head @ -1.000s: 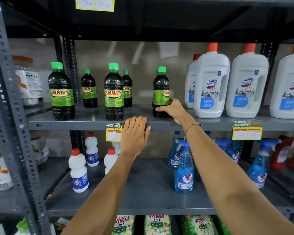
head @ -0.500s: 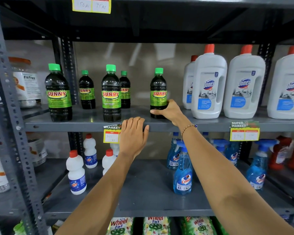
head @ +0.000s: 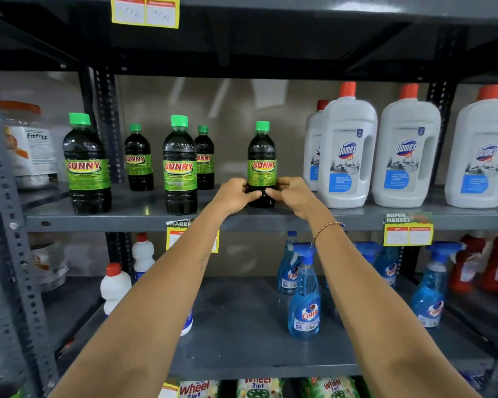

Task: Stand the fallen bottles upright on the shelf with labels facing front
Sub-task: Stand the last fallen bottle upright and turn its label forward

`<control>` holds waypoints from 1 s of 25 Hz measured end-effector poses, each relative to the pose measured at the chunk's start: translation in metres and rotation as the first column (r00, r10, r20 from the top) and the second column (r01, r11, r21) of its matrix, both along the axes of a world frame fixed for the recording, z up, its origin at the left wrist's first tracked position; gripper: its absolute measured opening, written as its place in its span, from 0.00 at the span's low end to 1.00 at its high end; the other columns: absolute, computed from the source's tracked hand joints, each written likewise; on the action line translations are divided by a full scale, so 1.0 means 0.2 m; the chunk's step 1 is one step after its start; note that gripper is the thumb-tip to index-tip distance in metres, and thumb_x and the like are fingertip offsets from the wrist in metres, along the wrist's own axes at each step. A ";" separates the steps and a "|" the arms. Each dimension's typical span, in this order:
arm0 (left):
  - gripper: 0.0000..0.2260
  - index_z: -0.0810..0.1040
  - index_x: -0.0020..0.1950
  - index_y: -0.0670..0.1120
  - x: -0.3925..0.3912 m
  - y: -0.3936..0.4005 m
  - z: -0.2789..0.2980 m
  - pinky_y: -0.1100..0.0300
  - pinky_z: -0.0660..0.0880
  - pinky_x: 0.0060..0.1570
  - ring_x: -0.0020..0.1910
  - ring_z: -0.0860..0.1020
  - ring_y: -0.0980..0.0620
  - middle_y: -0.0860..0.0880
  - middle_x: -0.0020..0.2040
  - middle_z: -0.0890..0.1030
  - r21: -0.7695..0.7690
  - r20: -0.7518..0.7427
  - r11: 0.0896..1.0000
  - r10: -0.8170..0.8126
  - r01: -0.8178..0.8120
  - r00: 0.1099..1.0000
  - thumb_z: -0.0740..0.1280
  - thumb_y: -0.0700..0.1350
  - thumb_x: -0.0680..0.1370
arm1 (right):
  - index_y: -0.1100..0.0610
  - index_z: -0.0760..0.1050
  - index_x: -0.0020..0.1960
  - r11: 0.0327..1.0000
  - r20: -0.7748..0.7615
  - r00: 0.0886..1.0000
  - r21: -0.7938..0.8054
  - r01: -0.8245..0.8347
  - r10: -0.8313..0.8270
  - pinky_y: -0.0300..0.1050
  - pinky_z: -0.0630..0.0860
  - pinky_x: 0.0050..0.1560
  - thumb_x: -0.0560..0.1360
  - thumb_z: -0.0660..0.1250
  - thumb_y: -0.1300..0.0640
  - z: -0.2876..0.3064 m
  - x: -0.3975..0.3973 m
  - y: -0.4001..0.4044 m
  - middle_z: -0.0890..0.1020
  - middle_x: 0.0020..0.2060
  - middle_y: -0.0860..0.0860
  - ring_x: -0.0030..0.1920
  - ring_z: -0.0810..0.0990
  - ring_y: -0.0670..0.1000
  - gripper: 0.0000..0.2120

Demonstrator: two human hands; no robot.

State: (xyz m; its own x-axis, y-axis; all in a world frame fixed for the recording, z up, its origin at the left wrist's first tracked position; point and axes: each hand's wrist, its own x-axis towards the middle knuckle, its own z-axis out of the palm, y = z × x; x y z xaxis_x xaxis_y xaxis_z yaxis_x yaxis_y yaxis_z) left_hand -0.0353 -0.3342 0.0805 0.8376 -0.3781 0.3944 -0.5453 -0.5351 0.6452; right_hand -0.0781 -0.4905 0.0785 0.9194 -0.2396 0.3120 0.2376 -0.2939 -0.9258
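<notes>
Two hands, left hand (head: 234, 194) and right hand (head: 293, 194), clasped round the upright Sunny bottle (head: 262, 165) between them; label frontward.

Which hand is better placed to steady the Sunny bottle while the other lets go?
Probably the right hand: it wraps the Sunny bottle from the side, while the left hand touches with fingertips only.

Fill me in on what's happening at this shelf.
A person is tidying dark green-capped Sunny bottles on the grey metal shelf. Both hands hold the lower body of the rightmost Sunny bottle: the left hand on its left side, the right hand on its right. It stands upright with its label facing front. The four other Sunny bottles and the white red-capped Domex jugs also stand upright.
</notes>
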 end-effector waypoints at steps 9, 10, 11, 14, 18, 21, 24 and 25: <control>0.17 0.78 0.59 0.39 -0.13 0.05 -0.03 0.66 0.70 0.49 0.54 0.80 0.48 0.41 0.55 0.82 -0.086 0.123 0.996 -0.011 0.021 0.992 0.74 0.43 0.72 | 0.66 0.73 0.64 0.998 0.016 1.000 -0.059 0.008 -0.007 0.47 0.75 0.62 0.74 0.69 0.67 0.01 -0.10 0.00 0.80 0.59 0.61 0.55 0.79 0.52 0.19; 0.17 0.79 0.59 0.39 -0.14 0.06 -0.03 0.67 0.69 0.48 0.53 0.80 0.49 0.41 0.54 0.83 -0.088 0.132 0.996 -0.015 0.027 0.991 0.74 0.44 0.72 | 0.66 0.73 0.64 0.998 0.016 1.000 -0.064 0.003 -0.002 0.48 0.75 0.63 0.74 0.70 0.66 0.00 -0.12 0.00 0.80 0.59 0.61 0.55 0.79 0.52 0.19; 0.17 0.79 0.59 0.39 -0.16 0.07 -0.03 0.67 0.69 0.47 0.53 0.80 0.49 0.41 0.53 0.83 -0.090 0.139 0.995 -0.021 0.034 0.990 0.74 0.44 0.72 | 0.66 0.73 0.64 0.998 0.014 1.000 -0.067 0.000 0.001 0.49 0.75 0.63 0.74 0.70 0.66 0.00 -0.14 0.01 0.80 0.59 0.61 0.55 0.79 0.53 0.19; 0.18 0.79 0.60 0.39 -0.19 0.09 -0.03 0.69 0.69 0.46 0.52 0.80 0.50 0.42 0.53 0.83 -0.084 0.151 0.995 -0.036 0.049 0.988 0.74 0.44 0.72 | 0.67 0.73 0.65 0.997 0.012 1.000 -0.070 -0.018 0.019 0.49 0.76 0.62 0.74 0.69 0.66 0.00 -0.19 0.03 0.81 0.58 0.61 0.55 0.79 0.53 0.19; 0.17 0.78 0.60 0.40 -0.22 0.10 -0.04 0.64 0.72 0.52 0.54 0.80 0.49 0.42 0.54 0.83 -0.051 0.180 0.997 -0.040 0.050 0.983 0.73 0.45 0.73 | 0.66 0.73 0.65 0.999 0.010 1.000 -0.042 -0.020 0.020 0.52 0.75 0.64 0.75 0.68 0.66 0.00 -0.24 0.06 0.80 0.59 0.60 0.58 0.79 0.55 0.18; 0.16 0.78 0.61 0.40 -0.23 0.09 -0.07 0.60 0.74 0.55 0.56 0.80 0.48 0.42 0.55 0.83 -0.042 0.186 0.998 -0.048 0.056 0.981 0.71 0.45 0.75 | 0.65 0.72 0.66 1.000 0.005 1.000 -0.026 0.000 0.000 0.54 0.75 0.64 0.76 0.68 0.66 -0.02 -0.25 0.07 0.80 0.60 0.61 0.60 0.79 0.57 0.19; 0.16 0.78 0.61 0.40 -0.23 0.07 -0.08 0.61 0.73 0.53 0.55 0.80 0.47 0.42 0.55 0.83 -0.032 0.197 0.999 -0.030 0.037 0.980 0.70 0.45 0.75 | 0.65 0.71 0.66 0.999 -0.001 1.000 -0.026 0.021 -0.021 0.54 0.75 0.63 0.75 0.68 0.65 -0.02 -0.24 0.07 0.79 0.61 0.61 0.60 0.79 0.57 0.20; 0.16 0.79 0.61 0.40 -0.26 0.09 -0.07 0.61 0.72 0.53 0.55 0.80 0.47 0.42 0.55 0.83 -0.031 0.187 0.999 -0.028 0.035 0.982 0.70 0.45 0.76 | 0.64 0.71 0.67 1.000 -0.006 1.000 -0.024 0.015 -0.015 0.54 0.75 0.64 0.76 0.68 0.65 -0.02 -0.28 0.10 0.79 0.61 0.60 0.61 0.78 0.57 0.20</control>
